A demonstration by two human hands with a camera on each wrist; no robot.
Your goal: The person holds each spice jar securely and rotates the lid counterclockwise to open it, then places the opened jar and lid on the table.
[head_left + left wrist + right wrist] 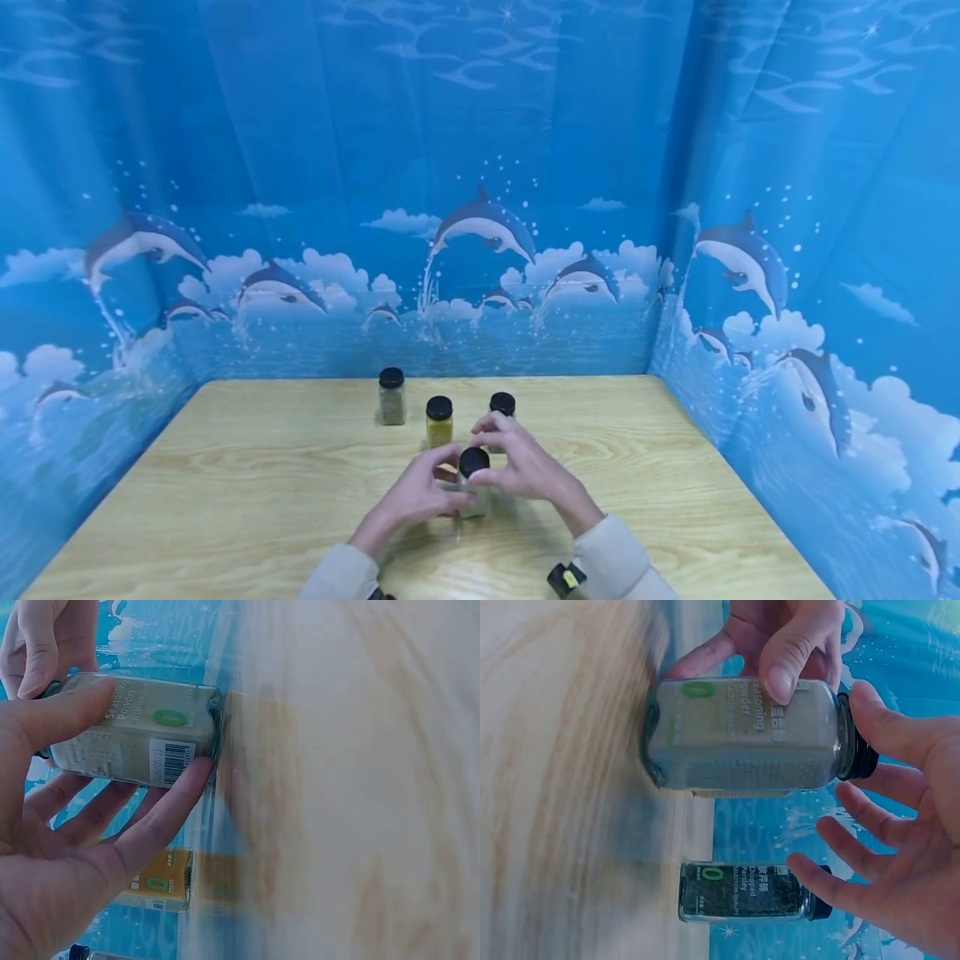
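Observation:
A clear glass jar of pale seasoning powder with a black cap is upright between the two hands, its base right at the tabletop. The left hand grips the jar's body, thumb on one face and fingers on the other. At the top, the right hand pinches the black cap between thumb and index finger, its other fingers spread. Just behind the right fingers stands a jar of chopped parsley, partly hidden in the head view. A jar with yellow contents stands behind the left hand.
Farther back on the left, a black-capped jar of dull green contents stands on the wood-grain table. A blue dolphin-print curtain encloses the table's back and sides.

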